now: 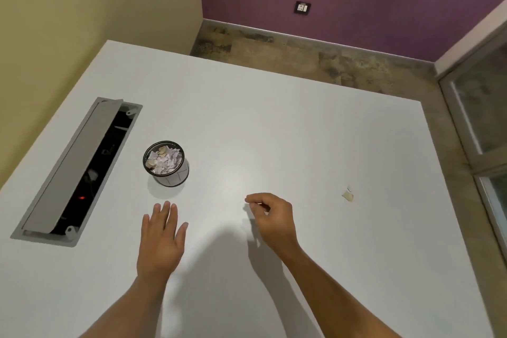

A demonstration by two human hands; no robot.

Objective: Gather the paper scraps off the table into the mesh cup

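A black mesh cup (179, 173) stands on the white table (274, 123), left of centre, filled near its rim with white and tan paper scraps (164, 160). My left hand (162, 239) hovers flat just in front of the cup, fingers straight and holding nothing. My right hand (274, 217) is above the table's middle with fingers curled inward; I see nothing held in it. A tan paper scrap (348, 196) with a tiny white bit beside it lies on the table to the right of my right hand.
An open grey cable hatch (63, 173) with a raised lid is set into the table at the left. The table's far and right edges drop to a mottled floor (329, 63). A glass door frame (480, 123) stands at the right.
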